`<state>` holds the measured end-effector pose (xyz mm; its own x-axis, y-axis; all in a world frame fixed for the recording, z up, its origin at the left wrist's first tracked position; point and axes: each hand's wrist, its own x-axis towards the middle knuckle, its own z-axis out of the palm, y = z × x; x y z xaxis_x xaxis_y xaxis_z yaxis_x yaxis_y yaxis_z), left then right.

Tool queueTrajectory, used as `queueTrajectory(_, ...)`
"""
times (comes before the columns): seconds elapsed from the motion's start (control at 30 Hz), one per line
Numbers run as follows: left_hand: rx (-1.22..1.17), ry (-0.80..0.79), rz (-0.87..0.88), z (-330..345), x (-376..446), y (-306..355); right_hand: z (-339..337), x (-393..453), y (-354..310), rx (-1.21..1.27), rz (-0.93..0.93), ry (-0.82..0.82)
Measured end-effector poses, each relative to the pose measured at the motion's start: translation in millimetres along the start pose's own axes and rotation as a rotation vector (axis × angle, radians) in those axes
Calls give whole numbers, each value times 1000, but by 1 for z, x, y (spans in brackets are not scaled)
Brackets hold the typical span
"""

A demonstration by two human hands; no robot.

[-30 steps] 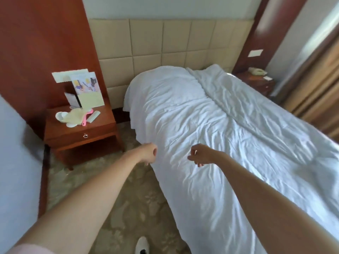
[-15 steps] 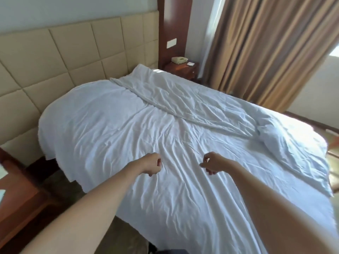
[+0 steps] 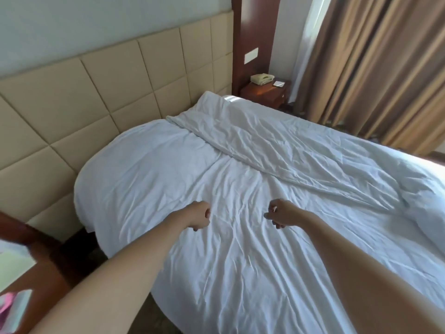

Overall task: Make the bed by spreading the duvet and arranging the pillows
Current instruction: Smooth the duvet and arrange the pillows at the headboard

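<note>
A wrinkled white duvet (image 3: 240, 261) covers the bed. It rises in a smooth rounded hump (image 3: 134, 169) at the head end by the headboard; what lies under it is hidden. A thicker folded band of duvet (image 3: 289, 150) runs along the far side and ends in a puffy lump (image 3: 423, 203) at the right. No bare pillow shows. My left hand (image 3: 198, 214) and my right hand (image 3: 280, 214) hover side by side just above the middle of the duvet, fingers curled in, holding nothing.
A padded beige headboard (image 3: 96, 97) backs the bed. A wooden nightstand (image 3: 265, 91) with a telephone (image 3: 261, 79) stands at the far corner, next to brown curtains (image 3: 373, 68). Another nightstand (image 3: 36, 273) with paper items sits at my near left.
The view has swung right, from the near nightstand and floor to the whole bed and the curtains. Both hands kept their curled pose and now hang over the duvet's middle.
</note>
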<state>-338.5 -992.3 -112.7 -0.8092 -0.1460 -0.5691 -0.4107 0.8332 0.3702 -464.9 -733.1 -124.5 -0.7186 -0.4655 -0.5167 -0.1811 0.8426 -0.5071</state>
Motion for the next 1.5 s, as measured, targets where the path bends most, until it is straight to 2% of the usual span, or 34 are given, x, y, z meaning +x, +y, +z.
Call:
queueTrajectory(0.3, 19, -45, 34, -76, 104, -61, 1, 116, -65, -14, 35, -13)
queueTrajectory(0.57, 61, -119, 160, -187, 248, -144, 8, 265, -160, 27, 165, 33)
queueTrajectory(0.73, 133, -118, 166, -269, 351, -215, 0, 379, -234, 2, 170, 47)
queueTrajectory(0.87, 219, -119, 154, -307, 431, -258, -4, 461, -265, -50, 176, 56)
queueTrajectory(1.03, 434, -42, 228, -328, 521, -262, -5, 547, -260, -128, 224, 60)
queueTrajectory(1.17, 498, 27, 289, -316, 599, -256, -4, 614, -232, -176, 279, 107)
queueTrajectory(1.3, 748, 196, 418, -292, 672, -259, 7, 676, -197, -234, 271, 164)
queueTrajectory(1.43, 890, 197, 339, -272, 731, -278, 26, 724, -164, -305, 339, 186)
queueTrajectory(1.5, 857, 201, 317, -261, 753, -292, 38, 739, -146, -289, 390, 202)
